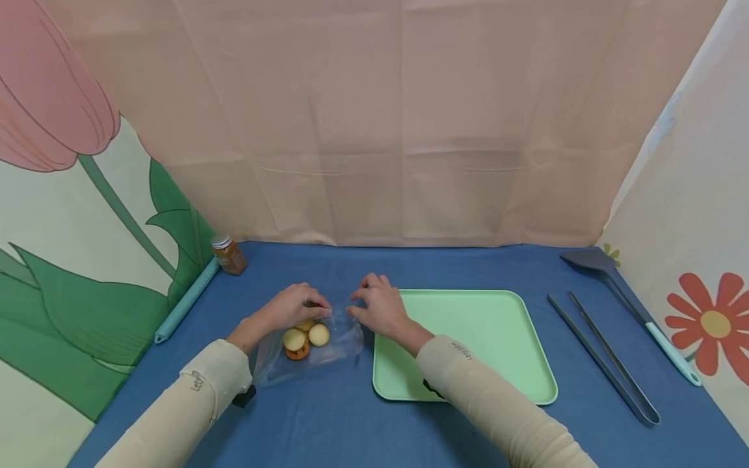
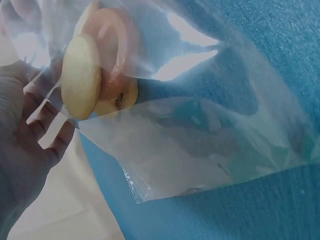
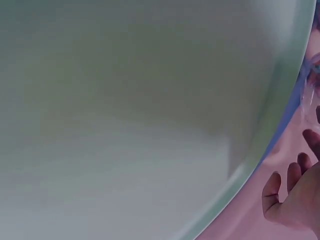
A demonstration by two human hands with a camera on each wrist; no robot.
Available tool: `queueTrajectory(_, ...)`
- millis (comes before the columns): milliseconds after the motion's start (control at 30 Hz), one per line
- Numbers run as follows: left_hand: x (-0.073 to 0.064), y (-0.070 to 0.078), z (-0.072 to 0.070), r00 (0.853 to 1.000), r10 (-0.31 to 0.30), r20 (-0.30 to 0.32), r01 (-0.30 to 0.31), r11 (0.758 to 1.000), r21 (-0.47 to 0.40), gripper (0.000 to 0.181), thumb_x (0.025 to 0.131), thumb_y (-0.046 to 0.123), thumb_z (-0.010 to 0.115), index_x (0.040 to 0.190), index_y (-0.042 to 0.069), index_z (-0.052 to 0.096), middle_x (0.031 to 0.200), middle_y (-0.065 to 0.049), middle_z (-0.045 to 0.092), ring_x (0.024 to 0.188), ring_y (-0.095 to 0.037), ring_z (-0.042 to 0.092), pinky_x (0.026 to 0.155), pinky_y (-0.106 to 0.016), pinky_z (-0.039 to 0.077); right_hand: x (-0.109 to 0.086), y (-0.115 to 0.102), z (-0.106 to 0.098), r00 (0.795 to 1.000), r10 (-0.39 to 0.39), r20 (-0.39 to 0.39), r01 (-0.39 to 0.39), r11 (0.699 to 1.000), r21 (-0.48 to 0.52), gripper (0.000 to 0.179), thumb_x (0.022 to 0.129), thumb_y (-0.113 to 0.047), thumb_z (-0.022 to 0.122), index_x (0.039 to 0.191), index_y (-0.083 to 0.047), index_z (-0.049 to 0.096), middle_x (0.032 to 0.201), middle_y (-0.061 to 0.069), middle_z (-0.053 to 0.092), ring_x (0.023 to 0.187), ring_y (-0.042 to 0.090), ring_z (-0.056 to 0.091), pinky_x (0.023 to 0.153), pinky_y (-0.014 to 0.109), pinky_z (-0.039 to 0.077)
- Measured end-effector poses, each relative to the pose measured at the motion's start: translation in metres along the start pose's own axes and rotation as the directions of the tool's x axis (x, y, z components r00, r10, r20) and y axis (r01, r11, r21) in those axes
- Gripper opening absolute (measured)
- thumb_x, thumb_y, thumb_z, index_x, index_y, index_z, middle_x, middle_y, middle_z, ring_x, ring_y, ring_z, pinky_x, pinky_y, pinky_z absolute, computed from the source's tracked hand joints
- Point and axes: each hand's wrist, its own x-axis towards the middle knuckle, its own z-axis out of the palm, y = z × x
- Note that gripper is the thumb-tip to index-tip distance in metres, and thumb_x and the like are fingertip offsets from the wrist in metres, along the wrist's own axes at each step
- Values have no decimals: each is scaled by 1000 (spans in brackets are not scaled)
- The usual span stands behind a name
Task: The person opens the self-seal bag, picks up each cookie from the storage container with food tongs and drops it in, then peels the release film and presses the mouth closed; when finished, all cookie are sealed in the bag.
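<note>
A clear plastic bag (image 1: 341, 348) lies on the blue cloth, left of the green tray. Inside are several round pale-yellow pieces (image 1: 318, 335) and an orange-brown round piece (image 1: 297, 352); the left wrist view shows a yellow disc (image 2: 81, 77) leaning against the reddish-orange piece (image 2: 120, 47) through the film. My left hand (image 1: 295, 307) pinches the bag's upper edge, its fingers beside the pieces. Just to the right, my right hand (image 1: 383, 307) hovers by the bag's upper right corner, fingers bent loosely and apart, holding nothing. Its forearm crosses over the tray.
The light-green tray (image 1: 480, 338) sits on the right. Beyond it lie metal tongs (image 1: 608, 361) and a dark spatula (image 1: 591, 261) with a mint handle. At the back left, a spice jar (image 1: 229, 255) stands near a teal roll (image 1: 187, 302). Fabric walls (image 1: 404, 130) enclose the table.
</note>
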Motion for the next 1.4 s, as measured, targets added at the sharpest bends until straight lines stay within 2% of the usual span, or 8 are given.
queueTrajectory(233,1,2,1,1000,12,-2,-12,1000,9,19,98,31,66,106,21,80,101,12,74,92,-10,58,84,-37,47,0,-5,0,1000,-13,-12,13,1000,-16,16,97,-33,67,100,-22,80,114,1,57,93,18,43,68,30,36)
queueTrajectory(333,1,1,1,1000,15,-2,-15,1000,14,19,98,30,66,105,21,80,100,12,74,92,-9,58,87,-38,46,0,-4,1,1000,-22,-7,22,1000,-13,16,99,-29,65,98,-23,80,115,0,57,94,18,44,69,31,36)
queueTrajectory(667,1,0,1,1000,9,-1,-9,1000,11,19,98,29,66,107,20,80,102,11,75,92,-9,59,89,-39,47,-1,-1,4,999,-48,-11,48,999,15,17,99,-21,64,102,-16,80,116,2,58,95,20,46,69,32,38)
queueTrajectory(833,1,0,1,1000,-15,4,15,1000,-6,19,98,29,66,108,21,80,102,11,75,93,-9,59,88,-39,47,-4,0,5,998,-56,-41,57,998,39,18,98,-21,65,106,-14,80,115,4,60,93,20,48,68,30,40)
queueTrajectory(967,1,0,1,999,-47,5,47,999,-15,19,98,30,66,109,21,79,104,11,74,94,-10,57,85,-39,48,-6,0,6,997,-34,-73,37,999,35,21,97,-26,68,110,-15,79,117,5,61,95,21,51,70,30,43)
queueTrajectory(1133,3,-2,1,997,-71,7,71,997,-19,19,98,30,66,109,22,79,103,12,74,96,-10,58,90,-42,48,-12,-3,3,989,-36,-143,38,999,10,24,93,-29,73,111,-16,80,110,4,61,88,19,49,66,27,39)
queueTrajectory(1267,4,-3,1,997,-76,17,77,996,-38,18,98,28,66,109,22,79,103,11,74,91,-7,61,82,-36,51,-15,-7,1,983,-47,-176,46,999,-10,22,91,-29,76,109,-17,81,105,3,61,83,18,47,64,26,36)
queueTrajectory(1400,4,-4,0,998,-55,24,56,997,-54,18,98,28,66,109,21,79,104,8,75,84,-5,66,72,-30,54,-15,-10,2,980,-25,-195,19,999,-35,21,91,-32,76,106,-20,82,104,1,61,83,17,46,64,26,34)
